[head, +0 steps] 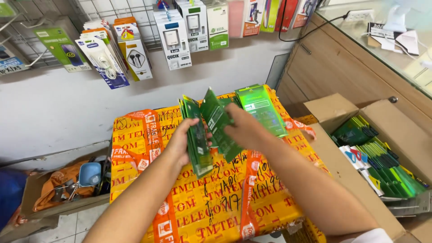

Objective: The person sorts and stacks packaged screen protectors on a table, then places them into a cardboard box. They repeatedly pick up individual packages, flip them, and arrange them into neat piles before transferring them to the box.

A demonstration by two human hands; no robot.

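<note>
The left hand (182, 139) is closed around a stack of flat green rectangular packets (198, 139), holding it upright above a large parcel wrapped in yellow and orange printed tape (189, 202). The right hand (245, 128) pinches a single green flat packet (218, 121), tilted, just beside the stack and touching it. Another shiny green packet (261, 108) lies on the parcel behind the right hand. To the right, an open cardboard box (396, 130) holds rows of similar green packets.
</note>
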